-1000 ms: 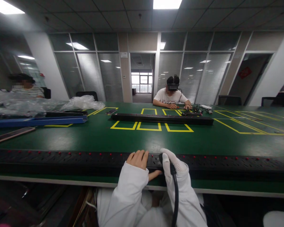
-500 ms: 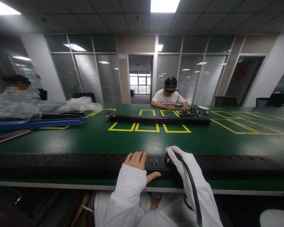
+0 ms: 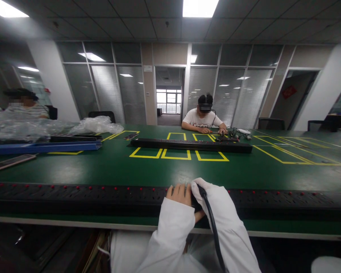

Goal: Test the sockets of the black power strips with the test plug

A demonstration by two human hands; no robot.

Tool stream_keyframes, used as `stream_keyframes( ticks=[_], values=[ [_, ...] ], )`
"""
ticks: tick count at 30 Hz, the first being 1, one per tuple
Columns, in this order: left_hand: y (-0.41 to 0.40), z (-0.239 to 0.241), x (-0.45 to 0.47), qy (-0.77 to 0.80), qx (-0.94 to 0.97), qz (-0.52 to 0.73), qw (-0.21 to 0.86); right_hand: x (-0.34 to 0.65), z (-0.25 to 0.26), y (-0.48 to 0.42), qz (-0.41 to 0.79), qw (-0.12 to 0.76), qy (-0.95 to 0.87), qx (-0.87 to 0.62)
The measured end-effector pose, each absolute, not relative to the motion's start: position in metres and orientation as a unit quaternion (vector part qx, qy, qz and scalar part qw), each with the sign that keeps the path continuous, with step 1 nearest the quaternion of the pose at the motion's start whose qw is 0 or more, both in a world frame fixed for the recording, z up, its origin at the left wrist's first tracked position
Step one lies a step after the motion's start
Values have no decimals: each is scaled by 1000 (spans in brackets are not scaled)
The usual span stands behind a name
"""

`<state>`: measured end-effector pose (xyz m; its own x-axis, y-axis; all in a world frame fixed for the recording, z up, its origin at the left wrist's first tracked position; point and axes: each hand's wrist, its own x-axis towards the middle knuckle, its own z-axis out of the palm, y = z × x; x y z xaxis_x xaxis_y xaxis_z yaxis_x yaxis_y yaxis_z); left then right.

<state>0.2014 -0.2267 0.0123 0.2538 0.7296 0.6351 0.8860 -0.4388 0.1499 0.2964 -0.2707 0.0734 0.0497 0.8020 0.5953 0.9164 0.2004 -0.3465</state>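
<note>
A long black power strip (image 3: 74,193) with a row of small red lights lies along the near edge of the green table (image 3: 165,168). My left hand (image 3: 179,195) rests on top of the strip, fingers curled over it and thumb under its front edge. My right hand (image 3: 200,189), in a white glove, is closed on a black plug with its black cable (image 3: 213,231) pressed against the strip right beside the left hand. The cable runs down along my white sleeve.
A second black power strip (image 3: 191,145) lies across yellow floor-tape boxes mid-table. A person in a white shirt (image 3: 203,119) works at the far side; another sits far left (image 3: 22,108). Blue rail (image 3: 45,147) and clear plastic bags (image 3: 96,124) lie at left.
My left hand slid right along the strip, close against the right hand. The right hand with the plug shifted slightly left and stays on the strip.
</note>
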Motion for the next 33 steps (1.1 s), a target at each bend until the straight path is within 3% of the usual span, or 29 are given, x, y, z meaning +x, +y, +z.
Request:
stream_keyframes(
  ticks=[19,33],
  values=[
    [-212,-5,194,-485,-744,-368,277,294,59,-272,-146,303,-699,-630],
    [-216,1,154,-478,-742,-358,304,264,57,-270,-134,294,-709,-626]
  ],
)
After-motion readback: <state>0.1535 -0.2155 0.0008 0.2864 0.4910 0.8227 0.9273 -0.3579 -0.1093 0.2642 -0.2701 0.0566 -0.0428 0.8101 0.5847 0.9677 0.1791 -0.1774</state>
